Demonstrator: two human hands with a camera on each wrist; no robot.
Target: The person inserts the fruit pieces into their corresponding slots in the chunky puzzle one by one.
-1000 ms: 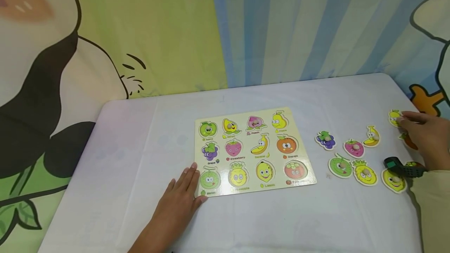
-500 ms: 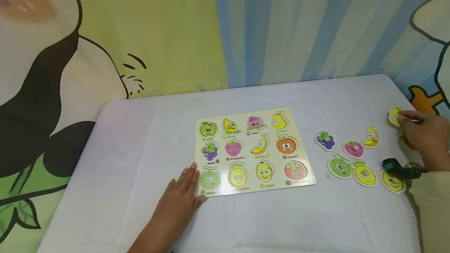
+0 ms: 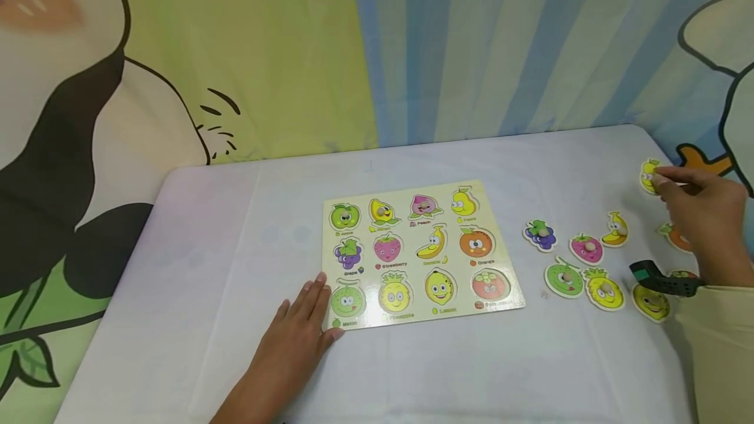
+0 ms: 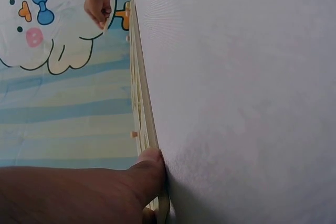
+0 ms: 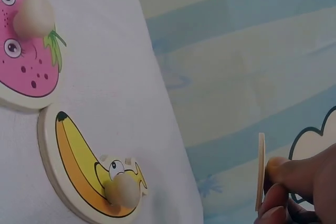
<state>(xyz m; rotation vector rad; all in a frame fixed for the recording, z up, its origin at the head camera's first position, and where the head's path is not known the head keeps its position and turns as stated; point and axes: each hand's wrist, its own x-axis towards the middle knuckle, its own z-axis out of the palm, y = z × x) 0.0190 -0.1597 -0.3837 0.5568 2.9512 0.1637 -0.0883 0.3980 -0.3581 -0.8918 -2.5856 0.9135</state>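
My right hand [image 3: 707, 214] pinches a yellow pear puzzle piece [image 3: 650, 175] with a green leaf, at the far right. In the right wrist view the piece [image 5: 260, 171] is seen edge-on, upright, between thumb and fingers. My left hand [image 3: 288, 345] lies at the front left corner of the fruit puzzle board [image 3: 406, 231]. Its fingers are straight along the left edge, and the thumb [image 4: 152, 163] touches the front edge. Knobbed apple [image 3: 344, 216], yellow fruit [image 3: 383, 212] and peach [image 3: 424, 207] pieces sit in the board's back row.
Loose knobbed pieces lie right of the board: grapes [image 3: 540, 235], strawberry [image 3: 586, 249], banana [image 3: 615, 229], melon [image 3: 563, 279], pineapple [image 3: 603, 290], lemon [image 3: 651, 304] and orange [image 3: 674, 237]. A tomato piece [image 3: 683, 274] is partly hidden by the wrist strap [image 3: 665, 281]. A printed cloth backdrop [image 3: 294, 51] borders the white table.
My right hand has lifted the pear piece up and away from the table, uncovering more of the orange piece. My left hand stays at the board, which has not moved on the table.
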